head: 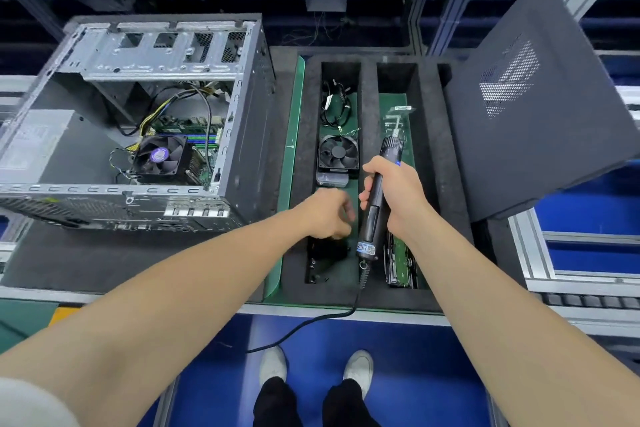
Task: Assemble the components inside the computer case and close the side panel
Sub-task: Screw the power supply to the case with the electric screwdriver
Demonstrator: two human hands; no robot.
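Observation:
The open computer case [145, 121] lies on its side at the left, showing a motherboard, a CPU cooler fan [161, 158] and loose cables. My right hand [394, 194] grips a black corded electric screwdriver [375, 201], tip pointing away from me, over the foam parts tray [298, 149]. My left hand [327, 215] reaches into the near end of the tray's left slot with curled fingers; I cannot tell whether it holds anything. The dark side panel [533, 107] leans at the right.
In the tray's left slot lie a cable bundle [334, 107], a case fan [338, 152] and small black screws [320, 276]. The right slot holds a bracket [398, 118] and a drive [401, 263]. The screwdriver cord [311, 322] trails off the bench front. My feet stand below.

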